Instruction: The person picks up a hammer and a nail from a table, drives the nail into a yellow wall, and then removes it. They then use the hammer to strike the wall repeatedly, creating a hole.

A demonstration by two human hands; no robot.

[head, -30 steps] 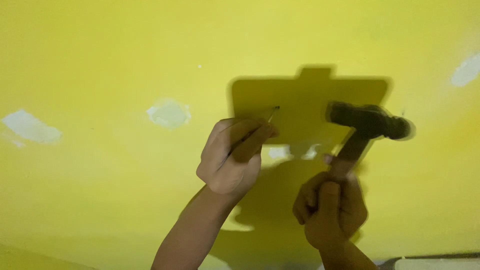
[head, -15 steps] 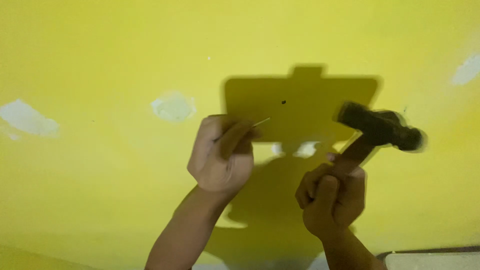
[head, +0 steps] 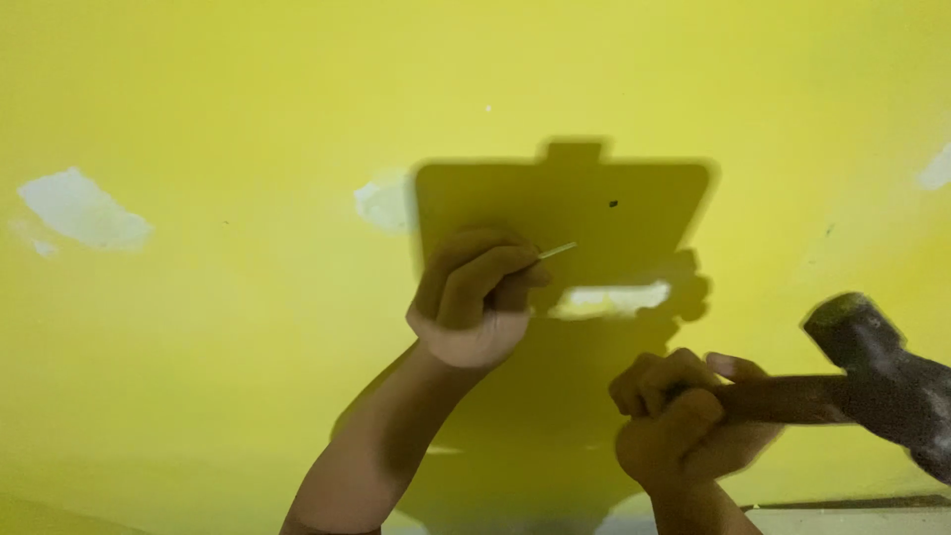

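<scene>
My left hand [head: 474, 297] is raised against a yellow wall [head: 248, 119], pinching a thin nail [head: 557, 251] between thumb and forefinger, its tip pointing right toward the wall. My right hand [head: 684, 421] grips the wooden handle of a hammer [head: 882, 372], whose dark metal head is swung back to the lower right, away from the nail. A small dark hole [head: 612, 203] sits in the wall above and right of the nail.
White patches of chipped paint [head: 84, 210] mark the wall at left, with others near the middle [head: 384, 203], just right of the nail [head: 609, 299] and at the right edge [head: 936, 168]. A large shadow falls on the wall behind my hands.
The hammer has swung from upright down and back to the lower right. My left hand with the nail has stayed roughly in place against the wall.
</scene>
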